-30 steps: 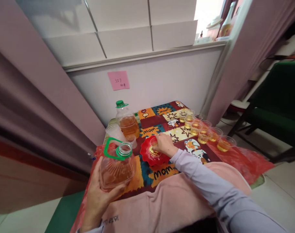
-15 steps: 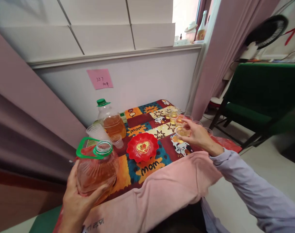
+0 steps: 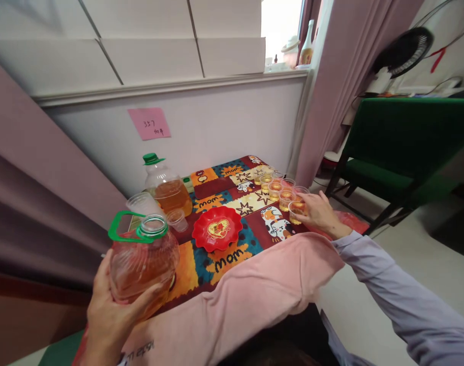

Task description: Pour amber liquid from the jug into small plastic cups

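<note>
My left hand point(image 3: 113, 310) grips an open plastic jug of amber liquid point(image 3: 142, 262) with a green handle ring, held at the table's near left corner. My right hand point(image 3: 319, 213) reaches to the right side of the table and holds a small clear cup of amber liquid point(image 3: 296, 211), set down among several filled cups point(image 3: 277, 188). A red scalloped plate point(image 3: 216, 229) with a gold heart sits bare in the middle of the patterned cloth point(image 3: 232, 254).
A capped bottle of amber liquid point(image 3: 165, 190) stands at the back left, with a stack of clear cups point(image 3: 142, 203) and one small cup point(image 3: 176, 218) before it. A green chair point(image 3: 399, 147) stands to the right. A pink note point(image 3: 148, 123) hangs on the wall.
My right hand lifted a filled cup off the red plate, carried it right and lowered it beside the other filled cups. The jug stayed in my left hand.
</note>
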